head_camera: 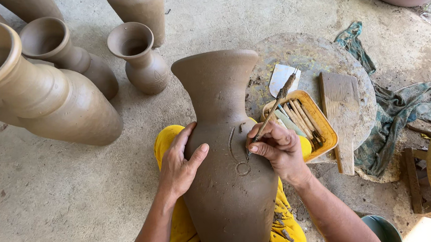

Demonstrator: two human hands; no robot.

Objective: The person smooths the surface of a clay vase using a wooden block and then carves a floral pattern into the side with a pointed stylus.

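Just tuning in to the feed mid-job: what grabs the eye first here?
The tall unfired clay vase lying across the yellow-clad lap at centre dominates. The left hand steadies its shoulder, while the right hand presses a thin carving tool into a curled line cut in the clay. Next come the finished clay vases standing on the concrete at upper left, and a yellow tray of tools at right.

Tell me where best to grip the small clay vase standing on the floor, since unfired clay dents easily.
Judging by shape, grip the small clay vase round its narrow neck, beneath the flared rim, coming straight down from above. It stands upright, apart from the taller vase beside it, and the rim should stop fingers slipping.
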